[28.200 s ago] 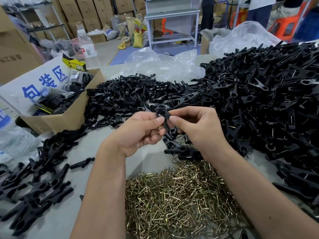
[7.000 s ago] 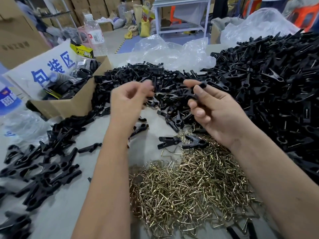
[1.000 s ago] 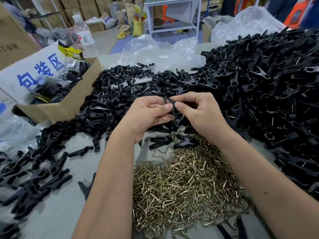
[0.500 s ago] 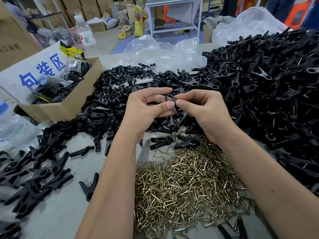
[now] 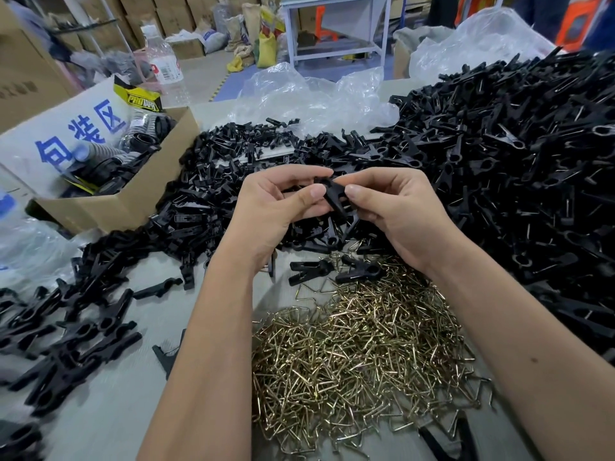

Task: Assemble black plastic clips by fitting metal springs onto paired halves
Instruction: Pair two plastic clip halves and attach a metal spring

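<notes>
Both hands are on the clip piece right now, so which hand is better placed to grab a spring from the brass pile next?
Probably the right hand: the spring pile lies directly below its wrist, while the left hand sits off the pile's left edge and can keep holding the black clip piece.

The clip halves (image 5: pixel 332 194) you pinch are black plastic with a slight sheen, like the heaped clip parts (image 5: pixel 499 161). Your springs (image 5: pixel 359 354) are bent wire, brassy metal, bright and glinting. The bench (image 5: pixel 109 410) looks smooth, matt grey. The box (image 5: pixel 133 197) is plain brown cardboard; the bags (image 5: pixel 316 98) are crinkled, glossy clear plastic film.
</notes>
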Tool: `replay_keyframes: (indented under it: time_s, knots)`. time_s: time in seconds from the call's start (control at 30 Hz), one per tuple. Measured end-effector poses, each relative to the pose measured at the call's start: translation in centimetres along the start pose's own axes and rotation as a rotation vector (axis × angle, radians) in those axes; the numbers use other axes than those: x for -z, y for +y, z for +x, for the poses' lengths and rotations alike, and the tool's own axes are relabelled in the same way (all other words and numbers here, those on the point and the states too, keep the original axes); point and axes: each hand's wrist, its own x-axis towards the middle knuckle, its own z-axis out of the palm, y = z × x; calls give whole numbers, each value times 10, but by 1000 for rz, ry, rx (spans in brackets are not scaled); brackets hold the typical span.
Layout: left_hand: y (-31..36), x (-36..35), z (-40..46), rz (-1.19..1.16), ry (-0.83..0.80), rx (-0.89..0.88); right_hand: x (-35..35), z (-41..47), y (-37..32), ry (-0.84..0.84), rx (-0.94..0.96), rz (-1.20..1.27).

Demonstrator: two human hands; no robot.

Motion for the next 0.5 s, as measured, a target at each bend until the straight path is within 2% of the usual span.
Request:
replay_keyframes:
  time_s: [0.13, 0.23, 0.27, 0.4, 0.5]
  knots:
    - [-3, 3, 2, 90, 32, -10, -7, 1, 2, 61, -9, -70]
    - [-3, 15, 5, 155, 148, -21, -7, 1, 1, 101, 98, -422]
    - [-2, 20, 6, 159, 201, -32, -7, 0, -3, 35, 147, -544]
    - [-3, 34, 8, 189, 385, -98, -26, -11, -21, -577, 95, -738]
    - [-6, 35, 7, 198, 427, -100, -46, -16, -20, -733, 187, -1068]
